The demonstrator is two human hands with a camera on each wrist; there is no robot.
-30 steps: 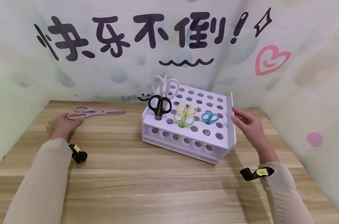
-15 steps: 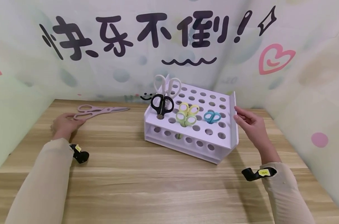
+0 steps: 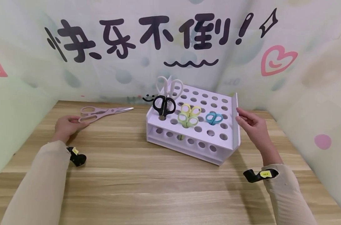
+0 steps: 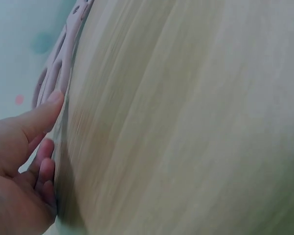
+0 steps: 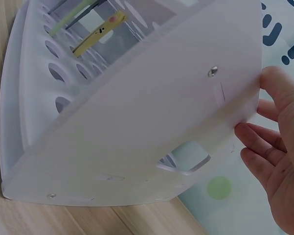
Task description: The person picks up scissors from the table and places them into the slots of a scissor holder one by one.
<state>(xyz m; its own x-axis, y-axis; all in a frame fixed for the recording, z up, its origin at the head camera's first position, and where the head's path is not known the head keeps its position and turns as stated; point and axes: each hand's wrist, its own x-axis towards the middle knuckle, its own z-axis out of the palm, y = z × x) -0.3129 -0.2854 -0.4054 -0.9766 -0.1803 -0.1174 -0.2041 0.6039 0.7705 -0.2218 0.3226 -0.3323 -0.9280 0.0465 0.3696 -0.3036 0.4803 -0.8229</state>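
Note:
At the left, pink scissors [image 3: 107,111] lie near the back of the table, blades pointing right. My left hand [image 3: 67,127] pinches one handle loop; the left wrist view shows the thumb on the loop, the forefinger mostly hidden behind. My right hand [image 3: 254,129] holds the right side panel's far edge of a white holed rack [image 3: 236,134], thumb and fingers at the edge. In the rack stand white scissors [image 3: 171,89], black scissors [image 3: 164,107], yellow scissors [image 3: 190,110], light green scissors [image 3: 188,120] and teal scissors [image 3: 214,118], handles up.
The wooden table [image 3: 136,184] stretches in front of the rack. A printed cloth backdrop [image 3: 125,81] closes the back, and pale walls stand at both sides. Several rack holes have nothing in them.
The camera view has shifted slightly, moving the scene rightward. The pink scissors' blade tip has risen a little while the left hand keeps its pinch. The right hand stays on the rack.

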